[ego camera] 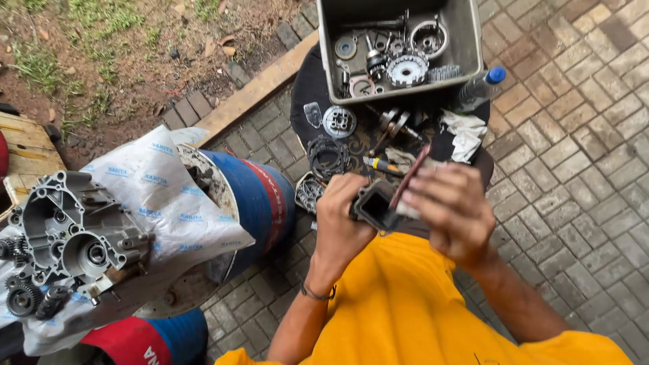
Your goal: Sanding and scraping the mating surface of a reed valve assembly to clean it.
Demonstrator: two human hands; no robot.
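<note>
The dark rectangular engine part (376, 206), a small black frame with an open centre, sits gripped between both hands just above the yellow shirt (405, 304) of the person wearing the camera. Its surface looks dull and grimy, with a raised rim round the opening.

Far to the left of that part, an aluminium crankcase half (74, 233) rests on a white printed sack (162, 196) spread over a blue drum (253, 196), with loose gears (23, 297) beside the casing. Nearer the part, the left hand (341, 216) has its fingers curled and clamped round the part's left side, a thin band on the wrist. To the right, the right hand (453, 209) presses a reddish-brown sheet of abrasive paper (411, 177) against the part's edge, fingers held together and flat along the sheet.

Beyond the part, on a dark round mat (311, 88), lie clutch plates (328, 155), a round metal hub (339, 122), a crankshaft (395, 125), a yellow-handled screwdriver (382, 165) and a white rag (466, 132). A grey tray (466, 40) of gears and sprockets stands further off, a clear bottle with a blue cap (480, 86) at its right.

The step in hand appears to be rubbing the part's mating face clean. The next move seems to call for steady, even strokes with the part held firm so the face stays flat.
</note>
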